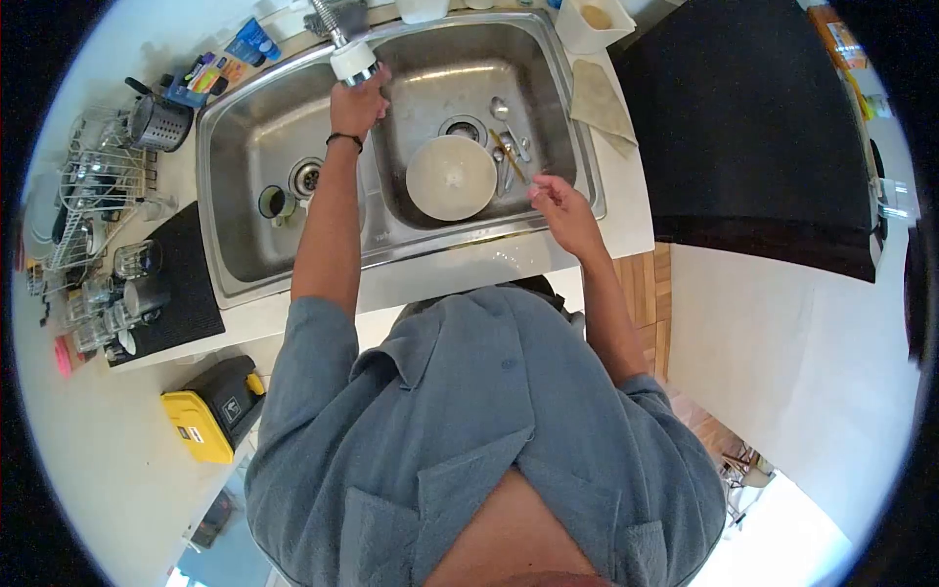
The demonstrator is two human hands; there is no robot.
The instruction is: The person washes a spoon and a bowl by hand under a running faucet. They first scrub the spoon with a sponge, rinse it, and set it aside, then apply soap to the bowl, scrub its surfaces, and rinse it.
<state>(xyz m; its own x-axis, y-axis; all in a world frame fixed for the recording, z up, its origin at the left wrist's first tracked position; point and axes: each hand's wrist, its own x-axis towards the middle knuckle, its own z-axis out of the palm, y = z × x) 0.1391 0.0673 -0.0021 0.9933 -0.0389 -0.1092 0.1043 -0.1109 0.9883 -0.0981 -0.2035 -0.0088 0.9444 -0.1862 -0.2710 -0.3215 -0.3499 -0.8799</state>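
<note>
My left hand [362,106] reaches to the faucet's spray head [353,62], over the divider between the two basins. The spray head covers part of its fingers, so I cannot make out whether they grip anything. Over the front right of the right basin is my right hand [565,207], its fingers loosely bent and apart, with nothing visible in them. A cream-coloured bowl [451,178] sits in that basin. Beside it lie a large spoon [502,111], a yellowish utensil [508,157] and several smaller pieces of cutlery near the right hand.
A greenish cup [276,203] rests in the left basin of the steel sink [217,264]. On the left stand a dish rack [98,191] and glasses on a black mat [186,284]. A folded cloth [599,103] and a white container [587,34] are right of the sink.
</note>
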